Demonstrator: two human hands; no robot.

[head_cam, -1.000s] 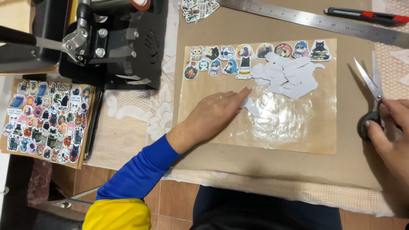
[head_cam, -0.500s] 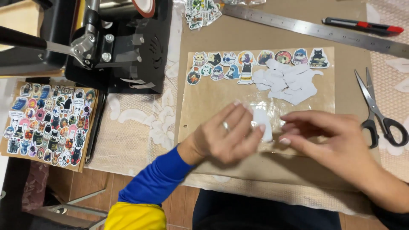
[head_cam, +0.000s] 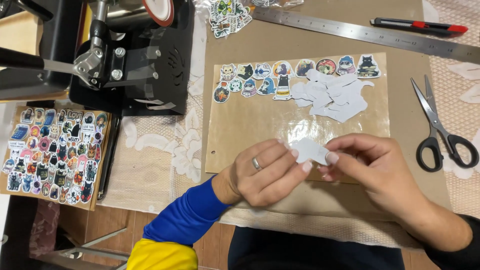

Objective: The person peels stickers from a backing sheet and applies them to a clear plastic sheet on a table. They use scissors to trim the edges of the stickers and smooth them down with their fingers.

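At the far left a brown board covered with small cat stickers (head_cam: 54, 151) lies on the table edge, and behind it stands a black heat press (head_cam: 127, 55) with its metal handle reaching off to the left. A white lace cloth (head_cam: 165, 155) shows between these and the kraft-paper sheet (head_cam: 300, 120) at the centre, which carries a row of coloured stickers (head_cam: 295, 75) along its top edge and, just beside them, a loose heap of white backing scraps (head_cam: 332, 92). Near the front edge of that sheet the two hands meet over a small white cut-out piece (head_cam: 311, 150). The left hand (head_cam: 267, 172), in a blue sleeve and wearing a ring, is curled with its thumb and fingertips closed on the left end of the piece; the right hand (head_cam: 372, 167) pinches the right end between thumb and forefinger, the other fingers tucked. The piece lies between the two hands, touching both, its long axis running roughly left to right and tilted slightly down toward the right, so neither hand is clearly nearer. What is printed on it cannot be told, since only a white face shows. Further right a pair of black-handled scissors (head_cam: 440, 130) rests on the table, well apart from the right hand, and along the top lie a steel ruler (head_cam: 365, 32) and a red and black utility knife (head_cam: 417, 25).
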